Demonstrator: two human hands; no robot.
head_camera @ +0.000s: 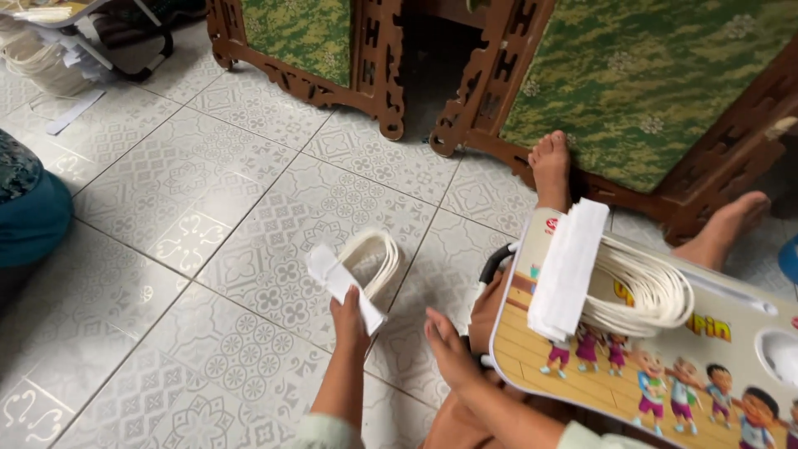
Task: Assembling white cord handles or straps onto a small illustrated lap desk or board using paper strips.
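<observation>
My left hand (349, 320) is shut on a small bundle of white looped cords (374, 259) bound with a white paper band (337, 278), held out low over the tiled floor. My right hand (449, 349) is empty with its fingers stretched out, just left of a lap tray (598, 382) printed with cartoon children. On the tray lies a larger pile of white looped cords (652, 291) with white paper strips (569, 266) laid across its left end. My bare feet (551, 166) reach beyond the tray.
Carved dark wooden furniture with green patterned fabric (632, 83) stands ahead. A teal cushion (29, 216) lies at the left edge. White bags and papers (50, 50) sit under a small stand at top left. Patterned grey floor tiles (191, 233) fill the middle.
</observation>
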